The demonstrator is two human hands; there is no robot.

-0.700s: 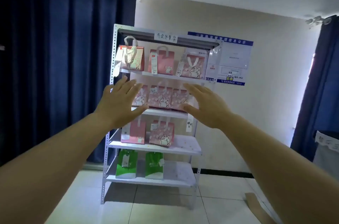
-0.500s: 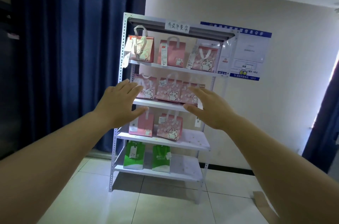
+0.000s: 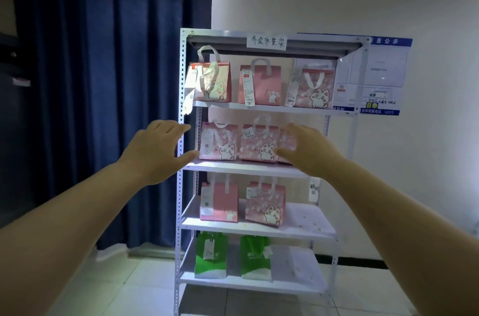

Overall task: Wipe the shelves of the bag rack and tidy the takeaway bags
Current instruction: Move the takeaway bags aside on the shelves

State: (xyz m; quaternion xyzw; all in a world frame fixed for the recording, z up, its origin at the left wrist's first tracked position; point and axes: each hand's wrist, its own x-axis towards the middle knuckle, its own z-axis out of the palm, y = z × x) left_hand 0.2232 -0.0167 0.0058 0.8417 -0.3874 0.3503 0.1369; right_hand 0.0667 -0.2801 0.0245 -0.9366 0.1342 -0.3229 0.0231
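Observation:
A white metal bag rack (image 3: 181,134) with several shelves stands against the wall ahead. Three pink takeaway bags (image 3: 260,85) line its top shelf. More pink bags (image 3: 220,142) fill the second shelf, and two pink ones (image 3: 219,201) sit on the third. Two green bags (image 3: 210,254) stand on the bottom shelf. My left hand (image 3: 158,149) is stretched out with fingers apart, held in front of the rack's left post. My right hand (image 3: 308,152) is also spread and empty, covering the right end of the second shelf. No cloth is in view.
A dark blue curtain (image 3: 116,108) hangs left of the rack. A blue-edged notice board (image 3: 375,77) is on the wall behind the rack's right side. White tiled floor (image 3: 116,289) lies below. Small crumbs dot the bare right part of the third shelf (image 3: 311,222).
The rack looms larger and more centred, so I have come closer. Both hands stay raised and spread, now level with the second shelf.

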